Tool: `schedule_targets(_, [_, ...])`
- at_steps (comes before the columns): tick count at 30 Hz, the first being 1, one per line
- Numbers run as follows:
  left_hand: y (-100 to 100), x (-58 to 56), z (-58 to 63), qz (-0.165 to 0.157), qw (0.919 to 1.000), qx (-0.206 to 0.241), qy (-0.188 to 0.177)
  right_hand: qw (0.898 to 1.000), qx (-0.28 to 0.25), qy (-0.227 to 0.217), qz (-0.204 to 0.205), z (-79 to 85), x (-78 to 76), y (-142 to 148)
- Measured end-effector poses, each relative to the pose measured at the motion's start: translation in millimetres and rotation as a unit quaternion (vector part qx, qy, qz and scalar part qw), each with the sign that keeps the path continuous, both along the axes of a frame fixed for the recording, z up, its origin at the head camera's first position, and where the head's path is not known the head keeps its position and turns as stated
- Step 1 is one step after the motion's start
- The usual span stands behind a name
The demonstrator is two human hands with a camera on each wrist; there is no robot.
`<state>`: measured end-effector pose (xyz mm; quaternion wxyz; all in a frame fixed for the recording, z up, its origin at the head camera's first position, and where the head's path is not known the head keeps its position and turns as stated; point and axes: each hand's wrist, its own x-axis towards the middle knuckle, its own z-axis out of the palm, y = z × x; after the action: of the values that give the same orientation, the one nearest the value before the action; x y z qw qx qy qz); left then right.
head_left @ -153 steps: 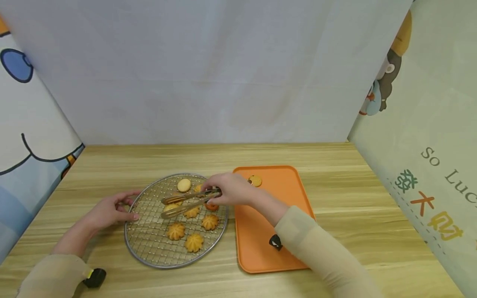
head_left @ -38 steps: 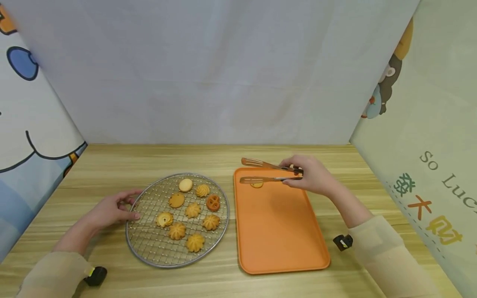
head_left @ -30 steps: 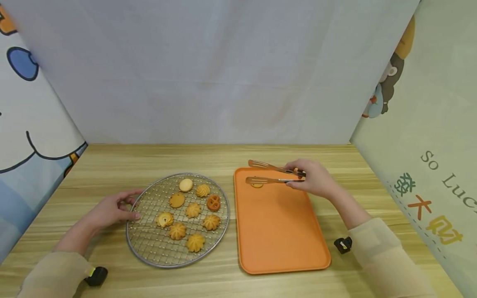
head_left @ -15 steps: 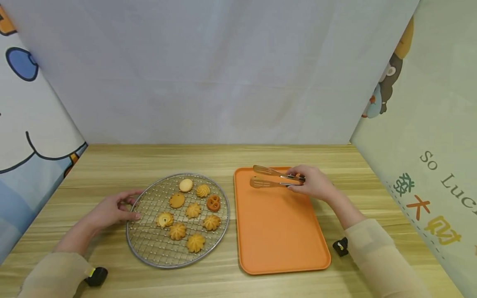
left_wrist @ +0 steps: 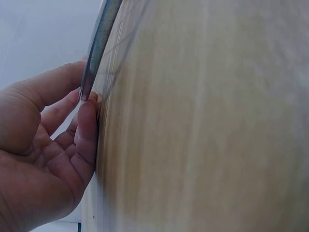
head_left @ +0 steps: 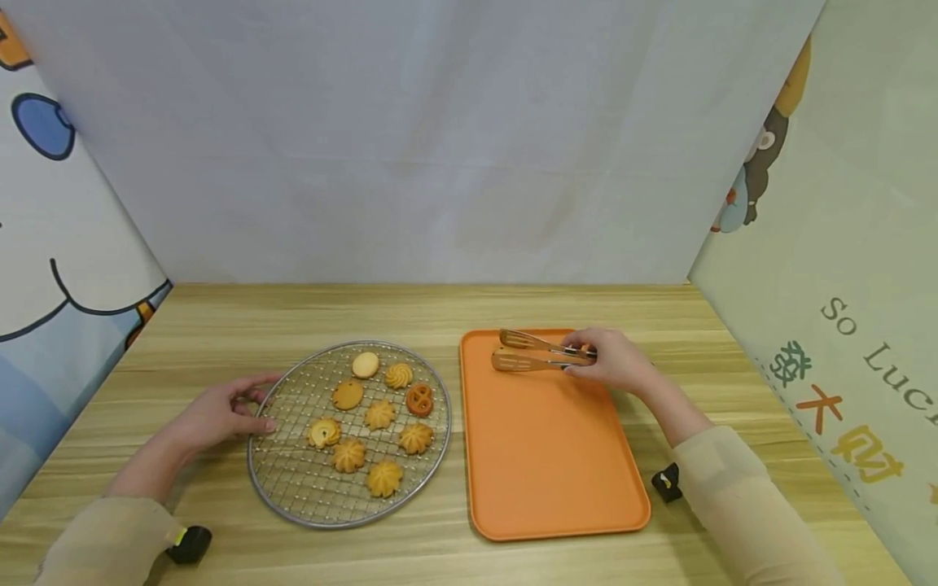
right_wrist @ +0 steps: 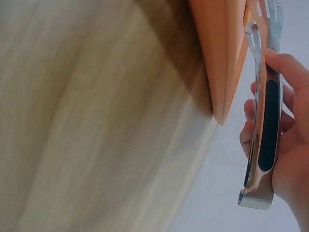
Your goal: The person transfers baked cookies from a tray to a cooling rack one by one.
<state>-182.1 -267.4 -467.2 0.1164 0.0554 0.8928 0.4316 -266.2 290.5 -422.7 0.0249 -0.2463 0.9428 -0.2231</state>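
My left hand pinches the left rim of a round wire cooling rack; the left wrist view shows thumb and fingers at the metal rim. Several cookies lie on the rack, including a pretzel-shaped one, a plain oval one and a star-shaped one. My right hand grips tongs with slotted ends and dark handle inserts. The tong ends are low over the far left part of an orange tray, a small gap between them. They cover the spot where a cookie lay.
The tray stands just right of the rack on a wood-grain table. A pale curtain hangs behind the table, with printed panels at both sides. A black wrist device hangs under the right sleeve.
The right hand has carried the tongs from over the rack to the tray, then lowered them as their ends drew closer together, hiding the tray's cookie. The left hand keeps its place.
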Motion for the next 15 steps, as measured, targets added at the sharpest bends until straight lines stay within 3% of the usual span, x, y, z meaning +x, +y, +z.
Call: schedule_targets(15, [-1.0,1.1,0.4,-0.002,1.0000,0.008,-0.001,1.000,0.016,-0.010,-0.010,7.9,2.9,-2.5])
